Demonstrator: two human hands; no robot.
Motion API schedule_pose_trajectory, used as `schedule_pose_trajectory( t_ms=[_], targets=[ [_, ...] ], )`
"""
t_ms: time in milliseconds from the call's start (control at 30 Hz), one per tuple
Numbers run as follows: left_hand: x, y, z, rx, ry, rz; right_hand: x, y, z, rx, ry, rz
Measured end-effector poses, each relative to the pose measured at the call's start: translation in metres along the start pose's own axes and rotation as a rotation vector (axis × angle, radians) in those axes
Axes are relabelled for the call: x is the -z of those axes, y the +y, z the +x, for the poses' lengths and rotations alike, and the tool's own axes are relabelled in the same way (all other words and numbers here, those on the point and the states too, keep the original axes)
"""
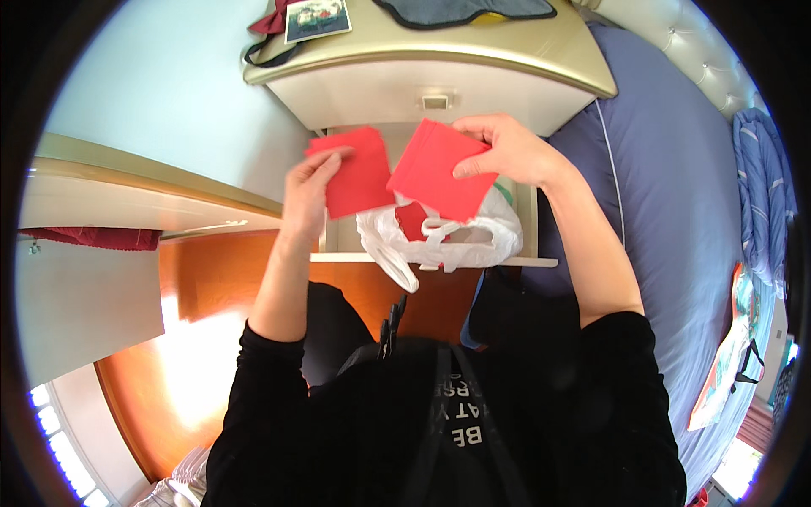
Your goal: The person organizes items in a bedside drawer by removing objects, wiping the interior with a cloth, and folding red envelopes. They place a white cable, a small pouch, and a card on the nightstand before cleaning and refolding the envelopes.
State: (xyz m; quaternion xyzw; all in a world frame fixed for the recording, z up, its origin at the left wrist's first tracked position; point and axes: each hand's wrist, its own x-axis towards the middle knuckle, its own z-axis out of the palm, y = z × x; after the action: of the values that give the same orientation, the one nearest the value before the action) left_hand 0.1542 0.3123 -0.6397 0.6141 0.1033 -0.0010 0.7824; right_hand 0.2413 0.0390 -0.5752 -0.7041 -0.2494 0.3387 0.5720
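Between its thumb and fingers, my left hand (310,184) grips a small stack of red paper envelopes or cards (359,180). A second red stack (440,171), its edges fanned slightly along one side, is pinched at the right in my right hand (500,152). Both stacks are held above an open drawer (342,244), their near corners close together. A white plastic bag (472,244) sits in that drawer, with one handle hanging over the front edge. Through the bag's opening a red item (412,222) shows; its lower part is hidden.
The gold-topped nightstand (431,47) carries a photo card (318,19) and a grey cloth item (469,11). On the right is a bed with blue bedding (671,190). An open cabinet door (89,304) stands at left over the orange-brown floor (209,266).
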Motion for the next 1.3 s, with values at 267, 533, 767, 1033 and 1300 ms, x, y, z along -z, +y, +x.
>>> schedule_pose_trajectory(
  t_ms=[267,533,767,1033,1300],
  targets=[
    [-0.071,-0.004,-0.008,0.066,-0.136,-0.355,-0.022,0.005,0.006,0.191,0.480,0.054],
    [-0.080,-0.003,-0.008,-0.025,0.076,-0.465,-0.038,0.033,0.015,0.161,0.604,-0.160],
    [-0.081,-0.003,-0.015,-0.020,-0.007,-0.348,-0.058,0.001,0.000,0.108,0.606,-0.726],
    [-0.093,-0.003,-0.024,-0.057,-0.026,-0.156,-0.063,-0.011,-0.004,-0.120,0.413,-0.803],
    [-0.083,-0.005,-0.027,-0.047,-0.050,-0.188,-0.048,0.003,0.000,-0.025,0.219,-0.053]
  ],
)
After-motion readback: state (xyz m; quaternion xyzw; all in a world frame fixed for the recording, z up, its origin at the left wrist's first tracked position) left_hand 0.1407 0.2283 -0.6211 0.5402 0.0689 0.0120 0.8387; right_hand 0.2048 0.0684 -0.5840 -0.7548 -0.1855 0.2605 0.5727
